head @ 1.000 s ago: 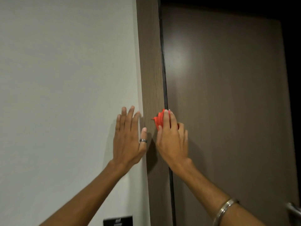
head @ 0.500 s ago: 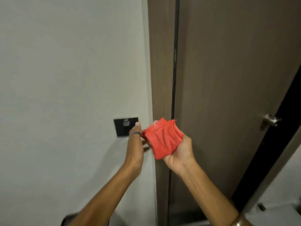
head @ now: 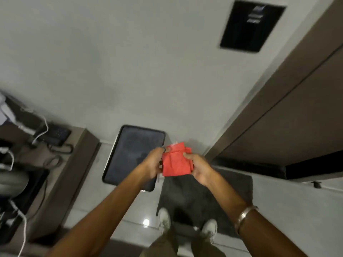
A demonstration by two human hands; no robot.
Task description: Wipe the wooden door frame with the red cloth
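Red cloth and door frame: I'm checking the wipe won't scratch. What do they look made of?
Red cloth: soft woven fabric, matte, folded with creases, held by both hands. Door frame: brown, matte, probably wood or wood-look laminate; blur hides any grain.

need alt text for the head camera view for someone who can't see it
Seen from above, a person's left hand and right hand hold a folded red cloth between them, away from the wooden door frame at right. Below are a dark floor mat and pale shoes; a black wall panel sits above.
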